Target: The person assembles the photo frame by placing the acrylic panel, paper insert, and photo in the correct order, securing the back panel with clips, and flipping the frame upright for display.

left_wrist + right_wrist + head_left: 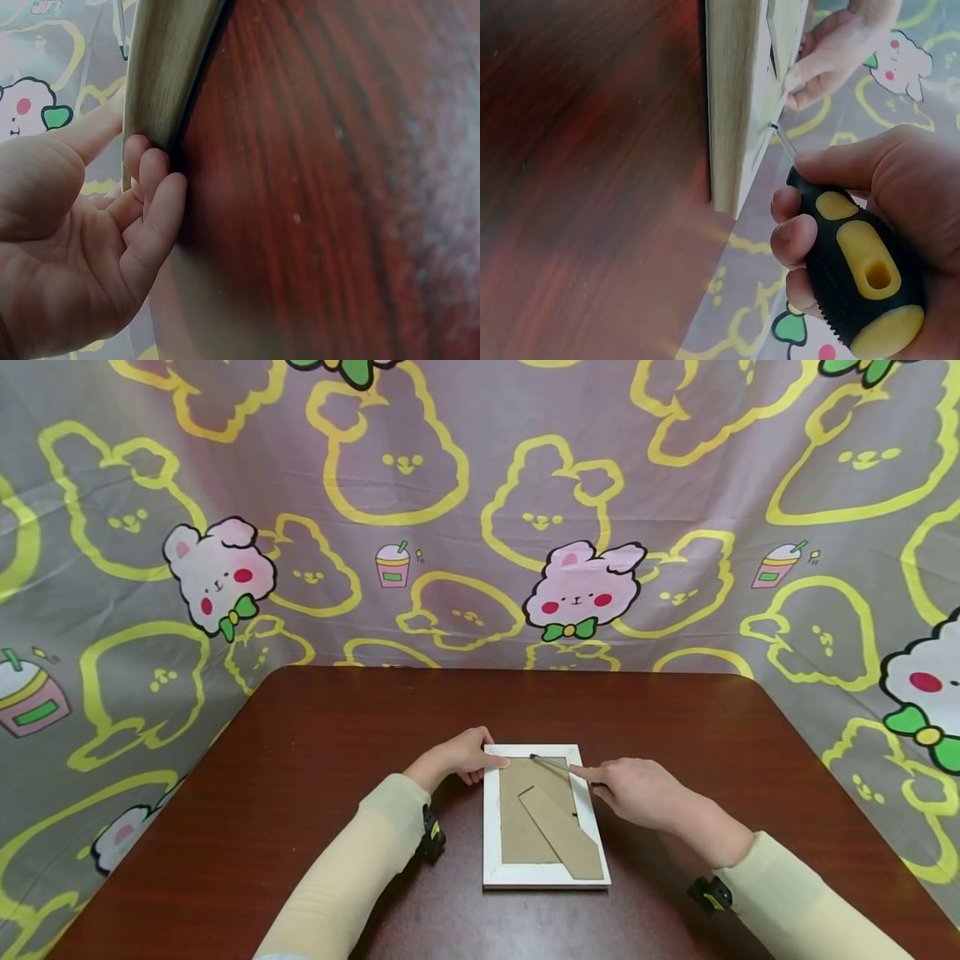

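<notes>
A white picture frame (492, 835) lies face down on the table, its brown backing board (513, 827) and slanted stand leg (566, 839) facing up. My left hand (467, 755) holds the frame's upper left side, thumb on the back, fingers against the wooden edge (161, 75). In my right hand (637, 787) is a screwdriver (866, 255) with a black and yellow handle, gripped in curled fingers. Its metal shaft (551, 763) slants left, and the tip meets the top edge of the backing board near the white border.
The dark red-brown table (337, 718) extends around the frame on every side. Behind it hangs a grey curtain (465, 552) printed with yellow outlines and rabbit faces. Small black devices (432, 835) are strapped to both wrists over the pale sleeves.
</notes>
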`<state>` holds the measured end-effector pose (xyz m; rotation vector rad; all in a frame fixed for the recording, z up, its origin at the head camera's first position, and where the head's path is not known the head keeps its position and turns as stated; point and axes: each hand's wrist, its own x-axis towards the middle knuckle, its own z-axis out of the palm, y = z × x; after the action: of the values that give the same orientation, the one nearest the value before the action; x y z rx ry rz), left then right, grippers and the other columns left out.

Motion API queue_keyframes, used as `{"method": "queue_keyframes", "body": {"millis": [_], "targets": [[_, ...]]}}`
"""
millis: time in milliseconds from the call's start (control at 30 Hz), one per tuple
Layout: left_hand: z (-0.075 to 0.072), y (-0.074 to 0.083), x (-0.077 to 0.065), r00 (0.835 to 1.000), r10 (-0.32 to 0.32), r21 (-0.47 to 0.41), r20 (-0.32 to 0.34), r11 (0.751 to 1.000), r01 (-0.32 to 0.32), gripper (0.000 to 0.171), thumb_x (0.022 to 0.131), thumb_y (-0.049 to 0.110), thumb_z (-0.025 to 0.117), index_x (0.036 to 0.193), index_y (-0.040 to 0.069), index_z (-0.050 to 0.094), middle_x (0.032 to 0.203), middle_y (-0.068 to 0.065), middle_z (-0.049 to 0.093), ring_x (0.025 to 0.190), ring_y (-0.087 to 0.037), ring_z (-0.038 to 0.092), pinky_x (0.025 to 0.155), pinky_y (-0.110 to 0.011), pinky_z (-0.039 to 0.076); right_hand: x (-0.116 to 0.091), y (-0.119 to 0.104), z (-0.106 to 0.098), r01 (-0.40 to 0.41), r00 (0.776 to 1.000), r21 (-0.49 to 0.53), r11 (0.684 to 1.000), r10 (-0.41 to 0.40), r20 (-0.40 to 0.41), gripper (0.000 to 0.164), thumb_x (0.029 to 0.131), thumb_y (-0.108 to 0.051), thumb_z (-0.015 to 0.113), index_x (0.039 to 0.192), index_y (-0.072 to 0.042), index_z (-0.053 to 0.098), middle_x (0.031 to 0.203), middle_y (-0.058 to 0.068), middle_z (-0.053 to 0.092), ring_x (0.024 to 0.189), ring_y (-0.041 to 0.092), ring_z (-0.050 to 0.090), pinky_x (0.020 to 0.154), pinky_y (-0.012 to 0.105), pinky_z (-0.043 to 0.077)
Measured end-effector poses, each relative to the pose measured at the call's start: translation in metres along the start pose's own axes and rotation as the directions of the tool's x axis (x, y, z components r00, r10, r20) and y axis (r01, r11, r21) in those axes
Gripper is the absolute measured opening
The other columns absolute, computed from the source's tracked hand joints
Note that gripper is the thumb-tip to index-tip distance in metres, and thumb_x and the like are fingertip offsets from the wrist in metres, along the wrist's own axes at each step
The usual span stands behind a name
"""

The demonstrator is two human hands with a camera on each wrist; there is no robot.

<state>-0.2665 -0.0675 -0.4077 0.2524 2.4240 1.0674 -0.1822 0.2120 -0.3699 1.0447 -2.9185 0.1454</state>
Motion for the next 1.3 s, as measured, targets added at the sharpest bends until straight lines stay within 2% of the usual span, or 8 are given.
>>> {"method": "queue_keyframes", "body": {"millis": [267, 400, 633, 800, 1033, 1300], "targets": [[0.001, 0.003, -0.001, 0.999, -0.017, -0.03, -0.028, 0.999, 0.017, 0.033, 0.09, 0.022, 0.072, 0.099, 0.004, 0.047, 0.063, -0.011, 0.051, 0.05, -0.018, 0.051, 0.05, -0.031, 0.053, 0.002, -0.006, -0.002, 0.008, 1.0, -0.02, 1.0, -0.008, -0.005, 0.047, 0.084, -0.003, 0.07, 0.129, -0.017, 0.065, 0.058, -0.008, 0.038, 0.051, 0.009, 0.034, 0.047, 0.027, 0.033], [0.001, 0.002, 0.001, 0.999, -0.024, -0.036, -0.035, 0.999, 0.023, 0.033, 0.089, 0.022, 0.073, 0.098, 0.004, 0.047, 0.062, -0.011, 0.051, 0.049, -0.017, 0.051, 0.05, -0.031, 0.053, -0.003, -0.011, 0.005, 0.04, 0.998, -0.069, 0.997, -0.043, -0.045, 0.047, 0.082, -0.001, 0.07, 0.127, -0.017, 0.066, 0.06, -0.006, 0.04, 0.047, 0.011, 0.035, 0.043, 0.029, 0.033], [0.002, -0.001, 0.001, 0.999, -0.038, -0.029, -0.037, 0.999, 0.037, 0.033, 0.09, 0.022, 0.073, 0.098, 0.004, 0.047, 0.063, -0.012, 0.051, 0.05, -0.018, 0.051, 0.05, -0.032, 0.053, -0.009, -0.012, 0.013, 0.056, 0.992, -0.094, 0.994, -0.066, -0.111, 0.048, 0.081, -0.006, 0.072, 0.127, -0.02, 0.066, 0.063, -0.005, 0.044, 0.047, 0.01, 0.036, 0.041, 0.029, 0.034], [0.003, -0.002, 0.002, 0.999, -0.039, -0.025, -0.028, 0.999, 0.039, 0.032, 0.09, 0.023, 0.072, 0.096, 0.005, 0.047, 0.063, -0.011, 0.052, 0.05, -0.018, 0.051, 0.049, -0.031, 0.052, -0.009, -0.009, 0.014, 0.053, 0.992, -0.106, 0.993, -0.065, -0.108, 0.048, 0.082, -0.009, 0.073, 0.128, -0.022, 0.065, 0.062, -0.007, 0.041, 0.046, 0.009, 0.033, 0.04, 0.027, 0.033], [0.004, -0.002, 0.003, 1.0, -0.023, -0.025, -0.019, 0.999, 0.023, 0.032, 0.09, 0.023, 0.072, 0.097, 0.005, 0.046, 0.063, -0.012, 0.053, 0.051, -0.018, 0.052, 0.049, -0.031, 0.052, -0.007, -0.006, 0.011, 0.017, 0.995, -0.106, 0.994, -0.027, -0.1, 0.051, 0.085, -0.009, 0.071, 0.133, -0.023, 0.061, 0.066, -0.005, 0.048, 0.045, 0.008, 0.034, 0.041, 0.025, 0.031], [0.003, 0.0, 0.003, 1.0, -0.02, -0.016, -0.019, 1.0, 0.019, 0.033, 0.09, 0.024, 0.072, 0.098, 0.005, 0.047, 0.064, -0.011, 0.053, 0.05, -0.017, 0.051, 0.05, -0.031, 0.052, -0.003, -0.003, 0.007, -0.028, 0.996, -0.053, 0.998, 0.024, -0.081, 0.047, 0.089, -0.012, 0.068, 0.134, -0.023, 0.059, 0.063, -0.008, 0.042, 0.049, 0.007, 0.036, 0.042, 0.025, 0.031]]}}
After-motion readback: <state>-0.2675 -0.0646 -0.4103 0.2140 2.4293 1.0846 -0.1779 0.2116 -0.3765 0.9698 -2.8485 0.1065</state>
